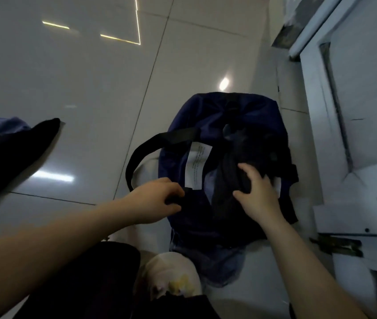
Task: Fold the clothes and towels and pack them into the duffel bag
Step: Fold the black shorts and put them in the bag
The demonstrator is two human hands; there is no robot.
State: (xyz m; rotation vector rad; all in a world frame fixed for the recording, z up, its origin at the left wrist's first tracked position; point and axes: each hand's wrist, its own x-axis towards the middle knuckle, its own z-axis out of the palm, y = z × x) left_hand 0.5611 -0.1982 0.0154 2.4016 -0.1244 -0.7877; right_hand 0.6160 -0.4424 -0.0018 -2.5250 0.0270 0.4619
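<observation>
- The navy duffel bag (224,116) sits on the glossy tiled floor (68,77), right beside a white door (367,111) on the right, mouth open toward the camera.
- Left hand (157,199) is at the bag's near left rim, fingers curled in a closed grip around the dark edge of the opening, just where the black strap (141,155) meets the bag.
- That strap loops out over the floor to the left of the bag.
- Right hand (257,194) is down in the opening, its grip clamped on a black garment (242,157), thumb on one side and fingers wrapped over the far side.
- The black garment lies bunched inside the bag, running from the middle toward the near edge.
- A white label (195,166) shows on the inner lining, between the two hands.
- Something pale blue shows under the garment inside the bag; too dim to tell what it is.
- Far left, a dark cloth (17,153) over a blue piece (1,125) lies on the floor, well apart from the bag.
- Near the bottom edge, a light shoe (171,279) sits just beside some denim-blue fabric (219,263) poking out from under the bag.
</observation>
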